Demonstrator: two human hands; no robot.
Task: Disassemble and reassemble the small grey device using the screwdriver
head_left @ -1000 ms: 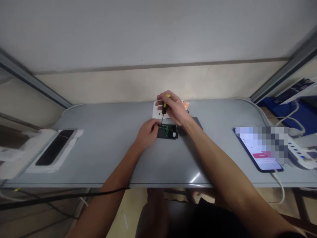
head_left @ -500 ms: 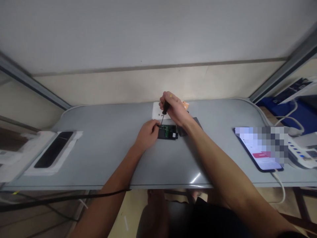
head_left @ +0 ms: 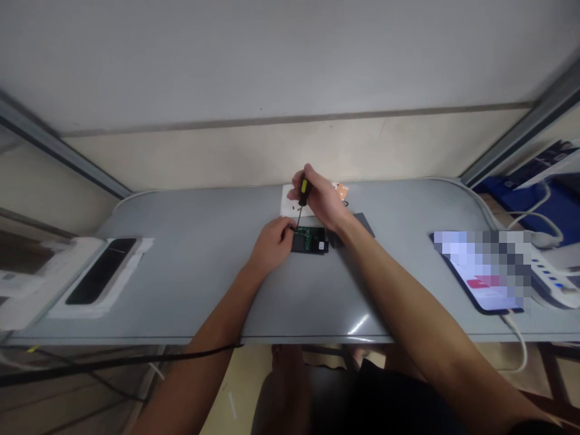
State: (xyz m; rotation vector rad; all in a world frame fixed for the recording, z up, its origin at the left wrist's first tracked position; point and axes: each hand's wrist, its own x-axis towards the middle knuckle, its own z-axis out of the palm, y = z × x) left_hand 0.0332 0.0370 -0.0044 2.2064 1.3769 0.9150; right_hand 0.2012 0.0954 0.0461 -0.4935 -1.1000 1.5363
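A screwdriver with a black and yellow handle is gripped in my right hand, its shaft pointing down. The tip meets the upper left corner of a small black device with a green circuit board, lying on the table. My left hand is closed on the left end of this device, fingertips beside the screwdriver tip. Behind it, a white sheet carries several tiny dark pieces, probably screws. A flat dark grey panel lies to the right, partly covered by my right wrist.
On the right, a lit phone with a cable lies beside a white power strip. A dark phone rests on white paper at the left. An orange-and-white item sits behind my right hand. Metal posts flank the grey table.
The screwdriver handle has turned in my right hand, so its yellow part now shows, and the fingers have opened slightly around it. My left hand stays on the device. The view has shifted slightly.
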